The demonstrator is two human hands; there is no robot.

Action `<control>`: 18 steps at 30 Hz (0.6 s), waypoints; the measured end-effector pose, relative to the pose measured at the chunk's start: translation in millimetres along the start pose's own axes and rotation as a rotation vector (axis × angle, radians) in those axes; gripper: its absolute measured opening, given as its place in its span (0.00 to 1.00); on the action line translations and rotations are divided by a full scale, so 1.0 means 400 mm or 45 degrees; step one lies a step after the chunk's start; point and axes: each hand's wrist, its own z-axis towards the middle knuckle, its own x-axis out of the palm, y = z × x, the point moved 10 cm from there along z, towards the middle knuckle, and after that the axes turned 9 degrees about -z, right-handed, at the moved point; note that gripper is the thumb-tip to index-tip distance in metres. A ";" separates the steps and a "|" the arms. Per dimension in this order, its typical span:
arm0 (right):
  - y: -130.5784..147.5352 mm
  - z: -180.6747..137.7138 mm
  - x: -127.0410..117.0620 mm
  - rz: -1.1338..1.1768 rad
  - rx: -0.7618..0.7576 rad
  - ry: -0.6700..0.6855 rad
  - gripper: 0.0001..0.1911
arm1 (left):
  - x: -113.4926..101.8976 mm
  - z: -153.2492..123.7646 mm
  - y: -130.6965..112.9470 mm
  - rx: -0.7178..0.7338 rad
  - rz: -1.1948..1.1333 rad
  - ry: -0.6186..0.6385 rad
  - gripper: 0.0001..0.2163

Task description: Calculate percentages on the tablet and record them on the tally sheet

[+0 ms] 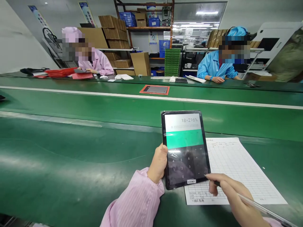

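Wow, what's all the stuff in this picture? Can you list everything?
tablet: one, black, calculator on its screen, held over the near belt edge
paper form: one, white, flat on the belt, partly under the tablet
pen: one, pale, in the right hand
conveyor belt: one, green, across the whole view
red tray: one, far side of the belt, with a flat grey device on it
co-worker in pink: one, far left
co-worker in blue: one, far right
cardboard boxes: several, brown, at the back
blue crates: a few, top shelf
left hand: pink sleeve, gripping the tablet's left edge
right hand: holding the pen by the tablet's lower right corner
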 end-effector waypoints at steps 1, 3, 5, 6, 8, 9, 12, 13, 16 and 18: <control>-0.029 -0.019 0.011 0.047 0.107 0.037 0.12 | -0.003 0.000 0.002 -0.008 0.009 -0.009 0.36; -0.075 -0.050 0.031 0.105 0.284 0.099 0.10 | -0.004 0.000 0.007 -0.029 0.019 -0.021 0.36; -0.092 -0.064 0.033 0.085 0.349 0.104 0.09 | -0.005 0.000 0.006 -0.025 0.015 -0.037 0.34; -0.090 -0.065 0.028 0.061 0.337 0.090 0.09 | -0.006 0.000 0.004 -0.017 0.006 -0.049 0.34; -0.078 -0.063 0.022 0.033 0.292 0.092 0.10 | -0.007 -0.002 0.002 -0.006 -0.011 -0.069 0.32; -0.077 -0.065 0.021 0.022 0.292 0.100 0.11 | -0.008 -0.003 0.003 -0.010 -0.010 -0.077 0.32; -0.107 -0.086 0.019 -0.048 0.448 0.114 0.14 | -0.011 -0.005 0.009 -0.036 -0.006 -0.091 0.33; -0.120 -0.097 0.017 -0.069 0.512 0.096 0.13 | -0.011 -0.005 0.010 -0.044 -0.014 -0.088 0.34; -0.143 -0.124 0.013 -0.061 0.608 0.019 0.12 | -0.006 -0.002 0.015 -0.082 -0.051 -0.057 0.34; -0.147 -0.133 0.014 -0.061 0.619 -0.013 0.15 | -0.003 0.000 0.013 -0.079 -0.050 -0.047 0.33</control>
